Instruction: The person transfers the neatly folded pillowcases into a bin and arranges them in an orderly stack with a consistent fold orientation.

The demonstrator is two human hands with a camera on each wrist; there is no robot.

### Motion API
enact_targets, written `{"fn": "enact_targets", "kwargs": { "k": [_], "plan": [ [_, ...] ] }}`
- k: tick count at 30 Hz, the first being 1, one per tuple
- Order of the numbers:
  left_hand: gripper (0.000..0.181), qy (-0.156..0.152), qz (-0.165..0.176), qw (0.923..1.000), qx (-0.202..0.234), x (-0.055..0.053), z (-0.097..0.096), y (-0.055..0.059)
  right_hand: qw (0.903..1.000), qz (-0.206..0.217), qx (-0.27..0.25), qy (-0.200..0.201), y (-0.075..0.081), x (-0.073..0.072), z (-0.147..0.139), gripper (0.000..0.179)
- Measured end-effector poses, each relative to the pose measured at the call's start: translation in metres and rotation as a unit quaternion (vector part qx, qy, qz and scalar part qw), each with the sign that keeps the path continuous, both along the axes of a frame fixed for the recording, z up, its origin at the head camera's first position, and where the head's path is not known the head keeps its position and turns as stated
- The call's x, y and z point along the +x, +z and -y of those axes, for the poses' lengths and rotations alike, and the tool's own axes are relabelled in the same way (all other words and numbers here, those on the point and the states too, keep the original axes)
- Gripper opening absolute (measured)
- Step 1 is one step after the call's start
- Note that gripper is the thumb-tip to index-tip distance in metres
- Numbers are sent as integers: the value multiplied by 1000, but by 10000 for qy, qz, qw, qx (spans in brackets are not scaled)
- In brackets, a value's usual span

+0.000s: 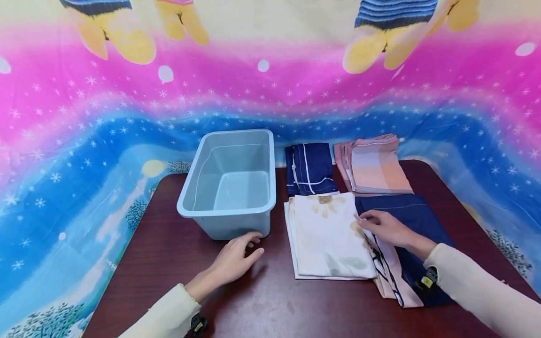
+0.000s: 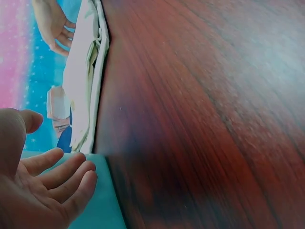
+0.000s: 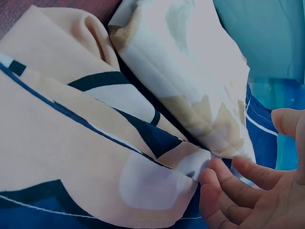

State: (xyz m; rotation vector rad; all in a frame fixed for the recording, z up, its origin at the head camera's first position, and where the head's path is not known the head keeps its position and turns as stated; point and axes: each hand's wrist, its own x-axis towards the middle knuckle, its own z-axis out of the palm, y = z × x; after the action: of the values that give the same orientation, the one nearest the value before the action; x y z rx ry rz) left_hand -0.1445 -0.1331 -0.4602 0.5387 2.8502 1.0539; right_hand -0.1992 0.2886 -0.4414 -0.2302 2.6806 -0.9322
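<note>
We can read no text, label, brand, number or sign in any of the three views.

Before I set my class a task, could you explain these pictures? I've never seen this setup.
No robot here: a person's bare left hand and right hand. The big picture is taken from the head, one smaller picture from each wrist. On the table is a tub, with folded cloths to its right: a white cloth, a blue cloth, a pink checked cloth and a blue-and-peach cloth. The left hand is open by the tub; the right hand's fingertips are at the white cloth's edge. Neither seems to grip anything.
</note>
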Motion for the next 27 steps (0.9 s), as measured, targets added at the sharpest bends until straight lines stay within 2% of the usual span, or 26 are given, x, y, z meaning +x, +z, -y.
{"fn": "enact_targets", "kwargs": {
  "k": [5, 13, 23, 27],
  "plan": [
    [39, -151, 230, 9993, 255, -4, -6, 0, 9996, 222, -76, -154, -2, -3, -2, 55],
    [37, -332, 342, 9985, 274, -10, -20, -5, 9983, 472, -223, -262, -4, -4, -2, 57],
    [39, -375, 589, 9964, 479, -15, -36, -9, 9932, 872, -609, -469, -7, -3, -3, 62],
    [39, -396, 679, 9955, 538, -18, -42, -11, 9929, 916, -607, -457, -8, -5, -3, 63]
  ]
}}
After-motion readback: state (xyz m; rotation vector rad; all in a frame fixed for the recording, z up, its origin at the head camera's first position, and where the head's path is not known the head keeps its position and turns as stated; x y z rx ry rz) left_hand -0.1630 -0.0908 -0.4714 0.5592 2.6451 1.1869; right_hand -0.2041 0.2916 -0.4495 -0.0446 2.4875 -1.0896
